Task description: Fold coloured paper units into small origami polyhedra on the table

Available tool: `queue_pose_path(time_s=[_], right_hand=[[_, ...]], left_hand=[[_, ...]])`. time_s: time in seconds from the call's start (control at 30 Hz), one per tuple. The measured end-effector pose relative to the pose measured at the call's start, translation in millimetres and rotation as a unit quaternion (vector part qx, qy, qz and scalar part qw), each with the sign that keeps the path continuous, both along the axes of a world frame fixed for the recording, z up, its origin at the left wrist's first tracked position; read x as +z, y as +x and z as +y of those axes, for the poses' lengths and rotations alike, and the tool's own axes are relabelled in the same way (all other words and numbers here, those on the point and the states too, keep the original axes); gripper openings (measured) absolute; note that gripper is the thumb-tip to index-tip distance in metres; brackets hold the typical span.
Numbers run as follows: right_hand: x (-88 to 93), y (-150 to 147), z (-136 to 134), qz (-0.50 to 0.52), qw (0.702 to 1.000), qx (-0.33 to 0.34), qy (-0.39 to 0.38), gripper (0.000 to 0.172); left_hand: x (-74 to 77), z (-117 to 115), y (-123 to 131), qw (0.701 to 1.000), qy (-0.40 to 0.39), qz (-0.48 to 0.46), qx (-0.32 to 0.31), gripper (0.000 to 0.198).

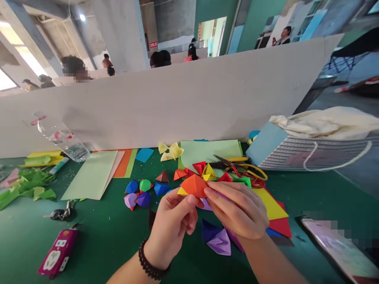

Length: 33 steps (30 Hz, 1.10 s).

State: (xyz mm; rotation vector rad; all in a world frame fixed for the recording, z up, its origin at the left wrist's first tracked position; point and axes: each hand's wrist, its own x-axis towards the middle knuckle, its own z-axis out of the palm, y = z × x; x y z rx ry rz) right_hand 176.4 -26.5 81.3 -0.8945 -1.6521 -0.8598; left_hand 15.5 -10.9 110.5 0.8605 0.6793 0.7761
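Grey concrete walls [174, 23] and green wall panels rise at the back of a large room, where the heads of several people [192, 53] show above a long white partition [166, 106]. Below it spreads a dark green worktop [100, 244]. At the right end sits a patterned paper bag [319, 154] with white cloth [328, 120] bulging from its top, and nearer lies a phone [331, 244]. To the left, a clear bottle [63, 138] stands close to the partition, beside pale green sheets [89, 177] that overlap pink and orange ones. Both bare hands come in from the near side: the left hand [173, 227], with a dark beaded bracelet [151, 262] at its wrist, and the right hand [241, 209]. A purple packet [57, 250] rests at the near left. Scissors [254, 171] with yellow and red handles lie beyond the right hand, and keys [60, 213] lie behind the packet. Small folded paper pieces in blue, green, red, yellow and purple are scattered around the hands. Among them, raised over the middle of the worktop, is an orange folded piece [194, 185] with a yellow corner; the left fingers pinch its lower edge narrowly, and the right fingers grip its right side.
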Motion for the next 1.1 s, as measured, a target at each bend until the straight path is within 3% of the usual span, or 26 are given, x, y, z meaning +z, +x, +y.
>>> queue_pose_path(time_s=[0.3, 0.4, 0.47, 0.53, 0.6, 0.67, 0.7, 0.77, 0.87, 1.1], right_hand=[[-1.2, -5.3, 2.0, 0.020, 0.998, 0.004, -0.051, 0.034], [2.4, -4.3, 3.2, 0.063, 0.993, 0.016, -0.099, 0.034], [5.3, -3.1, 2.9, 0.083, 0.986, 0.011, -0.143, 0.030], [8.4, -2.3, 1.0, 0.082, 0.977, 0.003, -0.196, 0.023], [11.3, -2.5, -2.3, 0.069, 0.968, 0.000, -0.243, 0.018], [13.6, -3.3, -6.3, 0.053, 0.960, -0.001, -0.276, 0.015], [14.6, -3.7, -8.3, 0.046, 0.956, -0.001, -0.288, 0.015], [15.9, -3.9, -11.7, 0.037, 0.950, 0.001, -0.309, 0.012], [17.1, -2.6, -14.3, 0.040, 0.941, 0.003, -0.336, 0.010], [16.8, -0.5, -15.1, 0.052, 0.924, -0.031, -0.377, 0.008]], left_hand=[[-8.0, 8.3, 1.6, 0.997, -0.040, -0.052, 0.027, 0.033], [-6.2, 11.7, -3.0, 0.999, 0.018, -0.013, -0.033, 0.038], [-5.1, 14.6, -9.0, 0.989, 0.124, 0.065, -0.039, 0.044], [-4.8, 18.1, -15.3, 0.945, 0.277, 0.160, 0.066, 0.042], [-5.1, 22.2, -20.0, 0.860, 0.428, 0.219, 0.174, 0.027], [-5.6, 26.6, -22.3, 0.796, 0.525, 0.236, 0.186, 0.010], [-6.1, 28.6, -22.5, 0.785, 0.548, 0.238, 0.164, 0.012], [-7.3, 31.6, -21.8, 0.796, 0.547, 0.240, 0.101, 0.014], [-10.0, 33.0, -18.9, 0.843, 0.474, 0.254, 0.016, 0.017], [-23.6, 35.5, -6.7, 0.948, 0.266, 0.172, -0.043, 0.025]])
